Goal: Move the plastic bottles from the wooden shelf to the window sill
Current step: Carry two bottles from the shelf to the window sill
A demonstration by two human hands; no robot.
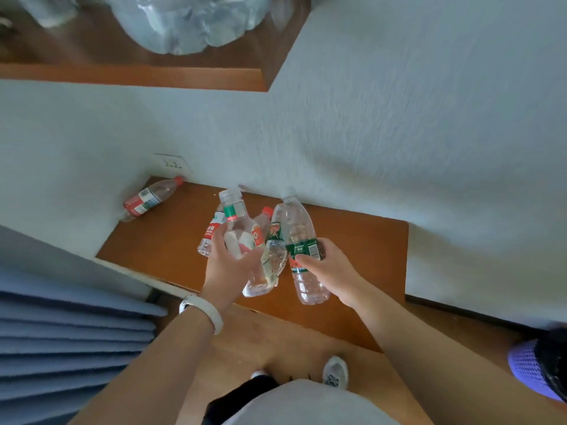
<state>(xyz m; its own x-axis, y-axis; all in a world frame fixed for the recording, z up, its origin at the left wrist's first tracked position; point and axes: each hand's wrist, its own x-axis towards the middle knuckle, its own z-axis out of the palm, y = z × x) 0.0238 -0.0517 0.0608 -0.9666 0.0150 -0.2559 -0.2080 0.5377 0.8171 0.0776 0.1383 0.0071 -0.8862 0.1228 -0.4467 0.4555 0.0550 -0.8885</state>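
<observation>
The person stood before the low wooden shelf (352,240), which sat in a niche of the white wall (429,118), and both bare arms reached down over it. The left hand (228,262) held a clear bottle (237,223) with a green band under its neck. Its fingers were curled around the middle of this bottle, which was tilted with the neck to the far side. The right hand (326,265) gripped a green-label bottle (299,228), the thumb lying across the label and the other fingers wrapped around the right side. Both bottles were held over the middle of the shelf.

Between the two hands was a crumpled bottle (273,259), and just behind it a red-cap bottle (264,217). It could not be told whether a hand held these two or whether they stood on the shelf. A red-label bottle (210,233) was just beside the left fingers, and whether they touched it was not clear. One more, the lying bottle (147,199), was on its side in the far left corner of the shelf, below a wall socket (173,164).

A white wristband (205,312) was on the left wrist. A blue curtain (61,338) hung at the near left. At the far side, higher up, an upper wooden ledge (138,76) carried a bundle in clear plastic (190,23). A shoe (336,371) stood on the wooden floor (276,338).
</observation>
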